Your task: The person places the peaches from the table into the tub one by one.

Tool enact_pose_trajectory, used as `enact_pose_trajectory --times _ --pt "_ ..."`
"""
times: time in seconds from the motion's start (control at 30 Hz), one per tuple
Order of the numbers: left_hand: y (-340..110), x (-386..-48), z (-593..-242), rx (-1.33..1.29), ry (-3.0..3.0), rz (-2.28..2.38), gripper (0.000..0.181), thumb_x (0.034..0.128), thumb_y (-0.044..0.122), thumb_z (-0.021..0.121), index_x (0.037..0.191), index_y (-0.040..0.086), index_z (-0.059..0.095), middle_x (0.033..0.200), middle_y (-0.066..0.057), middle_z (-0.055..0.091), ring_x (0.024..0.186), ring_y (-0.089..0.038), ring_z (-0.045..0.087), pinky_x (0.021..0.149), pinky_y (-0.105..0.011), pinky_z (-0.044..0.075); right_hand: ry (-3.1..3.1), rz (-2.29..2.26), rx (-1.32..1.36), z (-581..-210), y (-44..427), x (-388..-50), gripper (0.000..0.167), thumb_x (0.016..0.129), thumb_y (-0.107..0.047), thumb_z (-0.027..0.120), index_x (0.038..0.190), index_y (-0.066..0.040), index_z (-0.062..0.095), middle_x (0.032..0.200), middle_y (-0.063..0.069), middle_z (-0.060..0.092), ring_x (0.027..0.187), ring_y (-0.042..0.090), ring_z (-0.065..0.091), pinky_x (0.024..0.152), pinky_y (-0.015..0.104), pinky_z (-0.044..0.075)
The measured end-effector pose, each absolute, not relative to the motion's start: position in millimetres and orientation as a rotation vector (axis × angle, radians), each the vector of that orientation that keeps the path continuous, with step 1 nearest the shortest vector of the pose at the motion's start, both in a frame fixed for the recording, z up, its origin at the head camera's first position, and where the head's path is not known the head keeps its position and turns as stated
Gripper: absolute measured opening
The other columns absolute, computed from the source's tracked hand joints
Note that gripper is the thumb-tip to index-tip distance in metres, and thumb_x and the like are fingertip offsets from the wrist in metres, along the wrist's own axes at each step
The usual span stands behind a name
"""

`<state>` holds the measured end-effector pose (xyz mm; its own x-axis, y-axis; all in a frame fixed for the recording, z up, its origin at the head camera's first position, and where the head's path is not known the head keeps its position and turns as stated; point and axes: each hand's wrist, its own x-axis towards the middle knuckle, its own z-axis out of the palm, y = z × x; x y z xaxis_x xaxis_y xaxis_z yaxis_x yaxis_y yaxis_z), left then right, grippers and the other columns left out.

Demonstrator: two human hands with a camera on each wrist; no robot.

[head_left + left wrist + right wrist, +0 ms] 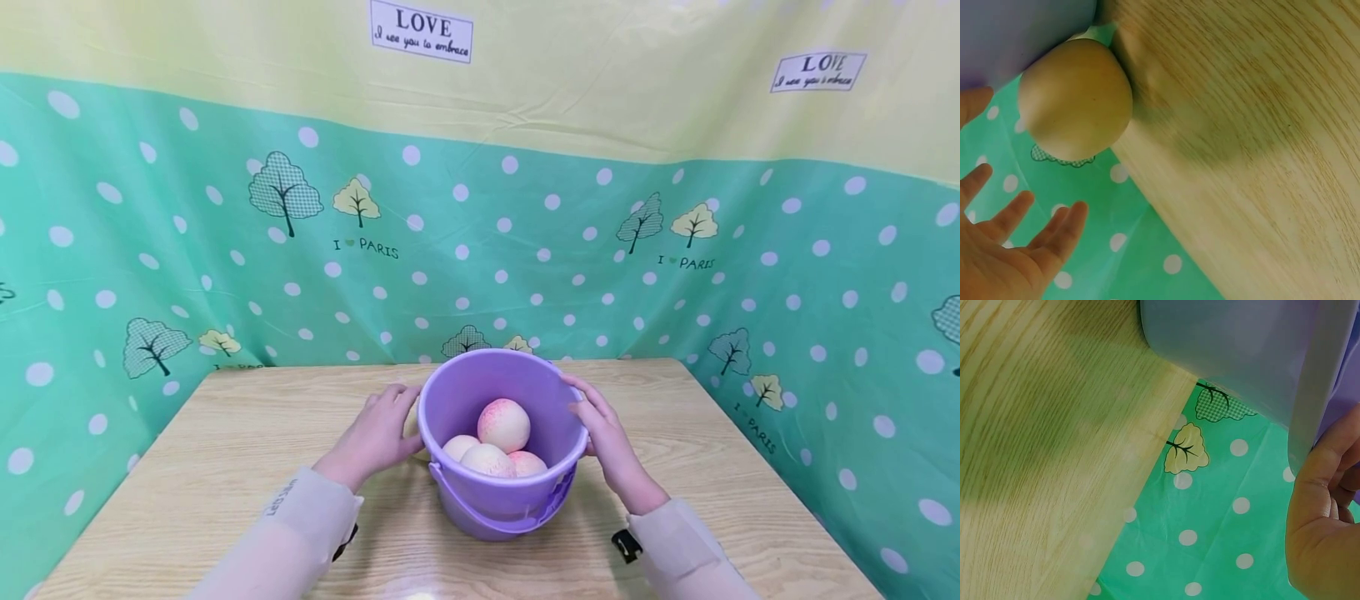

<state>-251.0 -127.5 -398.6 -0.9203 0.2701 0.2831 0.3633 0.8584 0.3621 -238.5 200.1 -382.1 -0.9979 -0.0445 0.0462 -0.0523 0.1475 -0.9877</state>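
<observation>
A purple bucket (480, 504) stands upright on the table, tilted slightly toward the camera, its handle hanging down in front. Several cream peaches with pink blush lie inside, one peach (504, 425) on top of the others. My right hand (611, 442) grips the bucket's rim at the right; the right wrist view shows the curled fingers (1332, 459) at that rim. Left of the bucket is my left hand (378, 437), fingers spread and apart in the left wrist view. Between it and the bucket sits another round peach (1075, 100), mostly hidden by the hand in the head view.
The wood-grain table (285, 417) ends at a back edge just behind the bucket. A green and yellow polka-dot cloth (480, 225) with printed trees hangs behind it and along both sides.
</observation>
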Motion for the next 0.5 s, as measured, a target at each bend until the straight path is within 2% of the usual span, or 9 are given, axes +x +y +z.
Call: enact_pose_trajectory --times 0.1,0.3,0.5 --pt "-126.8 -251.1 -400.5 -0.506 -2.806 -0.614 0.076 0.08 0.034 0.079 0.145 0.012 0.048 0.138 -0.021 0.053 0.123 -0.045 0.05 0.106 -0.062 0.041 -2.374 2.044 0.099 -382.7 200.1 -239.1 0.047 0.096 -0.022 0.047 0.143 -0.026 0.05 0.147 0.014 0.047 0.087 0.021 0.064 0.059 0.031 0.054" --pt "-124.7 -249.8 -403.5 -0.526 -2.802 -0.628 0.075 0.079 0.031 0.08 0.145 0.015 0.048 0.135 -0.02 0.054 0.115 -0.042 0.052 0.097 -0.056 0.049 -2.373 2.042 0.108 -383.3 200.5 -239.1 0.047 0.096 -0.022 0.046 0.143 -0.025 0.05 0.147 0.014 0.046 0.09 0.023 0.064 0.06 0.032 0.055" --pt "-124.3 -250.2 -407.2 -0.536 -2.806 -0.623 0.076 0.0777 0.031 0.081 0.145 0.017 0.048 0.134 -0.019 0.055 0.112 -0.041 0.053 0.094 -0.054 0.051 -2.373 2.045 0.099 -383.3 200.4 -239.3 0.047 0.096 -0.022 0.047 0.143 -0.026 0.05 0.145 0.015 0.047 0.087 0.022 0.064 0.06 0.032 0.054"
